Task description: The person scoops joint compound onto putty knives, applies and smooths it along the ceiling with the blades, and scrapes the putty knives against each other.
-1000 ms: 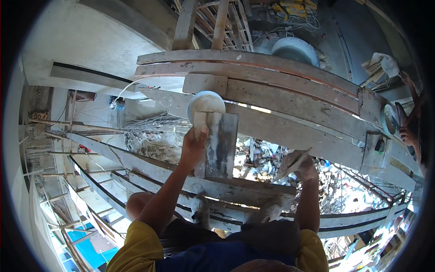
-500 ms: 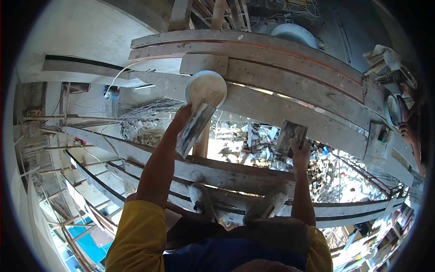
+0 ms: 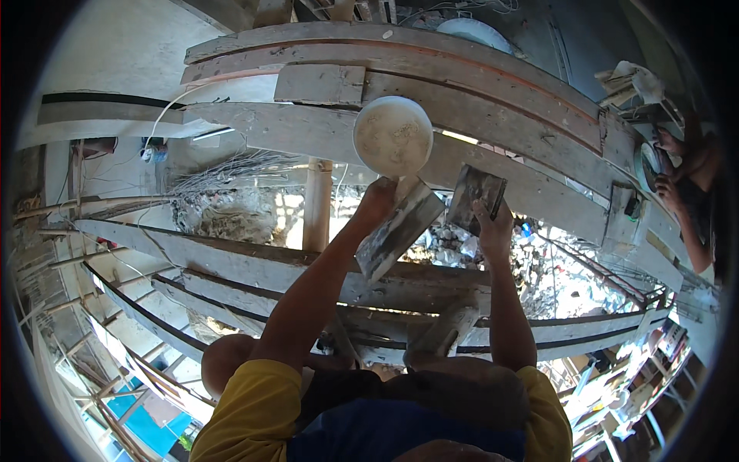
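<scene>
Pale streaked board: 1, flat, rectangular (image 3: pixel 402 231); slanted, upper end just below the round bowl, lower end toward the front plank.
Left hand (image 3: pixel 379 199): clamped on the board's upper end.
Dark rectangular plate (image 3: pixel 473 202): 1, slightly tilted, to the right of the board and apart from it.
Right hand (image 3: pixel 495 223): clamped on the plate's lower edge, a finger laid along its face.
Round bowl (image 3: pixel 392 98): 1, white-rimmed, pale lumpy material inside; over the grey plank (image 3: pixel 539 196), just beyond the left hand.
Front plank (image 3: pixel 408 286): between the board and the person's feet.
Round post (image 3: pixel 317 208): 1, upright, left of the left hand.
Rubble (image 3: pixel 550 289): strewn below the planks, right of the right forearm.
Co-worker's hands (image 3: pixel 668 194): 2, at the far right, by a green-rimmed bowl (image 3: pixel 640 171); grip cannot be told.
Sleeves (image 3: pixel 250 408): 2, yellow, lower edge.
</scene>
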### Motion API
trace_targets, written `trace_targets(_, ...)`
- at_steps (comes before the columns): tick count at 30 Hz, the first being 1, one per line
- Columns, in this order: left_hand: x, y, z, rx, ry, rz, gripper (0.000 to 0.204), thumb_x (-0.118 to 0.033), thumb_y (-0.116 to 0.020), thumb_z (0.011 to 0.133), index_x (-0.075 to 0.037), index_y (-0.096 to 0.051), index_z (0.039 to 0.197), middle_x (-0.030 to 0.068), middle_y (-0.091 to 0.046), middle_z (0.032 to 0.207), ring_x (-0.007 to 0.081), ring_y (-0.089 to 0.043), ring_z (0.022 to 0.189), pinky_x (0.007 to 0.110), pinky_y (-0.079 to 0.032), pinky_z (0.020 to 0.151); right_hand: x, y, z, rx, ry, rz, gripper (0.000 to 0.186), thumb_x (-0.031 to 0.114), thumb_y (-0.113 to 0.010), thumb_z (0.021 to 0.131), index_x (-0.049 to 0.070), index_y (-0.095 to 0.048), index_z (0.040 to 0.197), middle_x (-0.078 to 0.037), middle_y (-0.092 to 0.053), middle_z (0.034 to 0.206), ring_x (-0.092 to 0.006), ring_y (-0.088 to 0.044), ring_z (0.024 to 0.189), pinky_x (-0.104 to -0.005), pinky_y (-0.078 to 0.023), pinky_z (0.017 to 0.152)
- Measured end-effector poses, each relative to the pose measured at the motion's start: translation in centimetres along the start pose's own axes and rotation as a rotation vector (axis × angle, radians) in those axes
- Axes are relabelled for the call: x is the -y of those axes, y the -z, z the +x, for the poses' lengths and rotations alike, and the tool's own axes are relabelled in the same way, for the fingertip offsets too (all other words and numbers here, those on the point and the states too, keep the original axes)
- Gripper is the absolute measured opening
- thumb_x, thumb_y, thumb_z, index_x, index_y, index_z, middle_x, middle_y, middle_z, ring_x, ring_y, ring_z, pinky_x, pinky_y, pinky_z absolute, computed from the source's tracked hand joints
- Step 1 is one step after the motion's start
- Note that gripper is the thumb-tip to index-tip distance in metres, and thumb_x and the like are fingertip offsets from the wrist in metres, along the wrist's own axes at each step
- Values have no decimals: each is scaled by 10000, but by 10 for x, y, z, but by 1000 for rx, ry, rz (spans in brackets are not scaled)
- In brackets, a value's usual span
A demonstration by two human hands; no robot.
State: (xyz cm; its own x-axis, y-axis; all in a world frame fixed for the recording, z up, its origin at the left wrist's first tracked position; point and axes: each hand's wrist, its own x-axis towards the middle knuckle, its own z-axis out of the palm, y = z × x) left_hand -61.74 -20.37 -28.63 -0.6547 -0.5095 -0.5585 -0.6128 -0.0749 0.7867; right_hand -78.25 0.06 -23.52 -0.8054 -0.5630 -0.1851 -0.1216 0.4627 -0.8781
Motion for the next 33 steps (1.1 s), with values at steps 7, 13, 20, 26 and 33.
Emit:
trace_targets(7, -19, -9, 1, -14, -16, -20, 593, -503, -418, 977, 45, -641, 1020, 267, -652, 884, 357, -626, 863, 416, -449, 828, 37, 6, 39, -49, 102, -33, 271, 178, -622, 881, -17, -594, 1067, -118, -654, 882, -201, -587, 798, -347, -460, 765)
trace_targets(13, -19, 15, 2, -267, 114, 20, 560, -477, -449, 958, 41, -641, 867, 285, -642, 830, 459, -617, 848, 502, -440, 778, 27, -26, 88, 197, 102, -63, 305, 216, -615, 868, -11, -631, 1072, -210, -674, 991, -355, -641, 909, -425, -467, 841)
trace_targets(20, 16, 44, 16, -303, -81, 49, 595, -504, -458, 948, -29, -503, 1304, 317, -628, 1032, 441, -606, 1021, 471, -457, 886, 35, -87, 121, 349, 31, -281, 312, 263, -634, 810, 7, -662, 988, -274, -653, 962, -425, -616, 961, -460, -473, 866)
trace_targets(26, 13, 40, -17, -118, 5, 124, 523, -476, -447, 968, -48, -578, 1240, 307, -642, 919, 406, -635, 965, 442, -462, 839, 29, -104, 126, 144, 111, -409, 190, 187, -620, 781, 17, -660, 854, -263, -654, 888, -422, -641, 886, -471, -508, 795)
trace_targets(33, -12, 43, -30, -172, 66, -110, 556, -476, -413, 988, -9, -576, 1240, 256, -656, 1008, 333, -631, 958, 387, -449, 889, 20, -127, 123, 120, 462, -635, 161, 163, -601, 749, 15, -662, 762, -271, -627, 810, -440, -642, 782, -495, -529, 751)
